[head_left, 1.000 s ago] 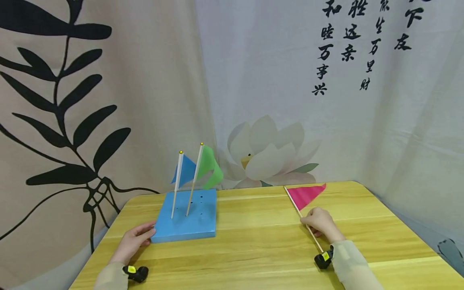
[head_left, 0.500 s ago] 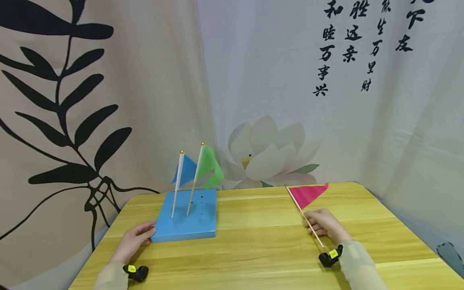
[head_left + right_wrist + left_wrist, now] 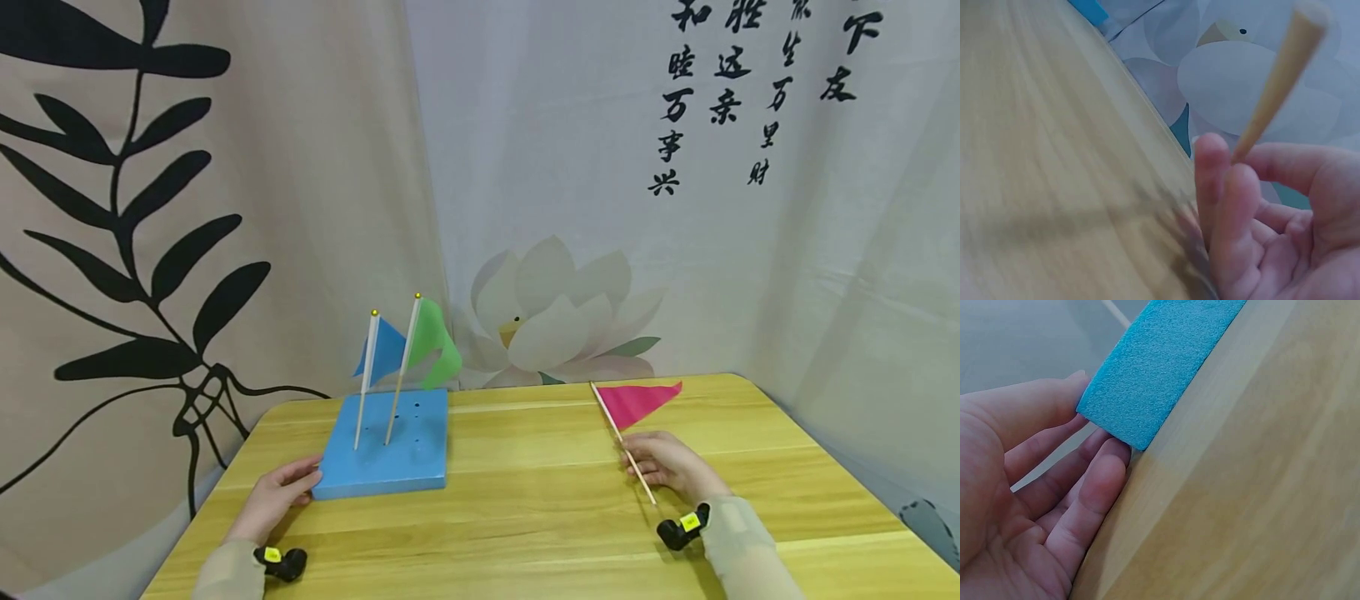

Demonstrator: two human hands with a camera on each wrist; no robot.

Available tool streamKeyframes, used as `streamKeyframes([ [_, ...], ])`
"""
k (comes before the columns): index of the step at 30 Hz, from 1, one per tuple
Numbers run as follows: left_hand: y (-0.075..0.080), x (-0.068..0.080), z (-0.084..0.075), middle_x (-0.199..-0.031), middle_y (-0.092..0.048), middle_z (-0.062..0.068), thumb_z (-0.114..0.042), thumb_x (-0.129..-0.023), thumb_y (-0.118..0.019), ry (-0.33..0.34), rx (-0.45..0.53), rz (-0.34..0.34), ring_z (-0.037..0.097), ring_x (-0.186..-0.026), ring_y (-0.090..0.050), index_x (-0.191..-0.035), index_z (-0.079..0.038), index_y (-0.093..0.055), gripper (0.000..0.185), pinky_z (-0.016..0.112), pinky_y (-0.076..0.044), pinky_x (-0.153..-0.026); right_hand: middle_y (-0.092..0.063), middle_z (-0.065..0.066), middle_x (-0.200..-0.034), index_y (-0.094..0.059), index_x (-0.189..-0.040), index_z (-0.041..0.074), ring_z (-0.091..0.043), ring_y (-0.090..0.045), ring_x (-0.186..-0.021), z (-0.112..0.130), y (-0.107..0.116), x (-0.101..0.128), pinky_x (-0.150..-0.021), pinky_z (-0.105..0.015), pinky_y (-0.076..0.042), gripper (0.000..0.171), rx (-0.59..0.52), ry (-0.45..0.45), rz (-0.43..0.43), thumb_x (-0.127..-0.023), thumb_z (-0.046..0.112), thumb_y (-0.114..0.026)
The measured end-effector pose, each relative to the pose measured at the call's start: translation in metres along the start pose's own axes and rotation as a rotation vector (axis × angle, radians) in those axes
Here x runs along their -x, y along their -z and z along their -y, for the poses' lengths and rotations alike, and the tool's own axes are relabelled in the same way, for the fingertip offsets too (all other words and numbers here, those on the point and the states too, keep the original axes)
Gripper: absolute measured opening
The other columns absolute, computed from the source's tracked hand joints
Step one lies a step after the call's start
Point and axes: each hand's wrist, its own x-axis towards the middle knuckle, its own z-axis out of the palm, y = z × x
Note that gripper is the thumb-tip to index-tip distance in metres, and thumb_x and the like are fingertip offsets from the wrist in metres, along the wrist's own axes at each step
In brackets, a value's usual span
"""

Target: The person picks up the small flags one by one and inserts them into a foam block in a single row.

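Observation:
In the head view, a blue foam board [image 3: 412, 468] with small holes lies on the table's left part. A small blue flag [image 3: 387, 350] and a green flag [image 3: 431, 337] stand in it, tilted slightly right. My left hand [image 3: 273, 498] holds the board's near left corner; the left wrist view shows the thumb [image 3: 1054, 403] at its upper edge and fingers by its lower edge. My right hand [image 3: 675, 467] pinches the wooden stick of a pink triangular flag [image 3: 636, 404], pennant end pointing away. In the right wrist view the stick's bare end [image 3: 1282, 78] points toward the camera.
The wooden table [image 3: 517, 517] extends between and around both hands. A printed curtain [image 3: 525, 125] with a lotus and writing hangs right behind its far edge. A black camera [image 3: 678, 529] sits on the right wrist, another camera [image 3: 283, 565] on the left.
My right hand has shifted a little to the right and its fingers lie differently on the stick; the pink flag moved slightly right with it. My left hand and the board stay put.

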Motion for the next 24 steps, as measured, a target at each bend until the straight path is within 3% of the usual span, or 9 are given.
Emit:
streamKeyframes([
  [5, -0.001, 0.0, 0.0, -0.132, -0.055, 0.019, -0.034, -0.094, -0.065, -0.004, 0.003, -0.003, 0.02, -0.09, -0.06, -0.142, 0.002, -0.047, 0.062, 0.032, -0.053, -0.075, -0.067, -0.005, -0.086, -0.038, -0.137, -0.015, -0.012, -0.066, -0.069, 0.003, 0.0, 0.001, -0.056, -0.022, -0.053, 0.044, -0.052, 0.03, 0.026, -0.103, 0.012, -0.045],
  [7, -0.002, 0.0, 0.0, -0.132, -0.055, 0.019, -0.033, -0.094, -0.066, 0.001, 0.005, -0.002, 0.02, -0.09, -0.06, -0.142, 0.001, -0.047, 0.062, 0.032, -0.053, -0.075, -0.066, -0.005, -0.087, -0.04, -0.137, -0.012, -0.014, -0.066, -0.071, 0.006, -0.001, 0.002, -0.057, -0.022, -0.053, 0.042, -0.078, 0.037, 0.021, -0.103, 0.011, -0.046],
  [11, -0.003, 0.0, 0.0, -0.133, -0.054, 0.02, -0.036, -0.093, -0.066, -0.001, -0.002, -0.001, 0.019, -0.09, -0.061, -0.142, 0.001, -0.047, 0.064, 0.032, -0.053, -0.075, -0.064, -0.005, -0.088, -0.058, -0.123, 0.007, -0.016, -0.067, -0.074, 0.016, -0.001, 0.004, -0.059, -0.024, -0.054, 0.024, -0.119, 0.07, -0.003, -0.102, 0.011, -0.048],
  [14, -0.002, -0.001, -0.001, -0.133, -0.055, 0.02, -0.037, -0.092, -0.066, -0.009, -0.006, -0.006, 0.019, -0.09, -0.06, -0.142, 0.001, -0.047, 0.065, 0.032, -0.053, -0.075, -0.063, -0.006, -0.09, -0.06, -0.116, 0.018, -0.017, -0.067, -0.076, 0.027, -0.003, 0.004, -0.061, -0.026, -0.055, 0.018, -0.12, 0.11, -0.017, -0.102, 0.014, -0.05],
  [20, 0.0, 0.0, 0.0, -0.132, -0.055, 0.018, -0.037, -0.092, -0.066, -0.002, -0.007, -0.007, 0.019, -0.09, -0.06, -0.142, 0.001, -0.047, 0.066, 0.032, -0.052, -0.075, -0.062, -0.008, -0.094, -0.05, -0.128, 0.009, -0.022, -0.068, -0.08, 0.046, -0.013, 0.001, -0.062, -0.028, -0.056, 0.027, -0.101, 0.161, -0.05, -0.102, 0.015, -0.051],
  [24, -0.001, 0.0, -0.001, -0.131, -0.056, 0.02, -0.038, -0.093, -0.066, -0.01, -0.019, -0.003, 0.018, -0.09, -0.06, -0.142, 0.003, -0.046, 0.067, 0.032, -0.052, -0.074, -0.063, -0.007, -0.092, -0.051, -0.128, 0.01, -0.022, -0.067, -0.079, 0.058, -0.021, -0.001, -0.061, -0.028, -0.056, 0.027, -0.094, 0.19, -0.076, -0.102, 0.015, -0.052],
])
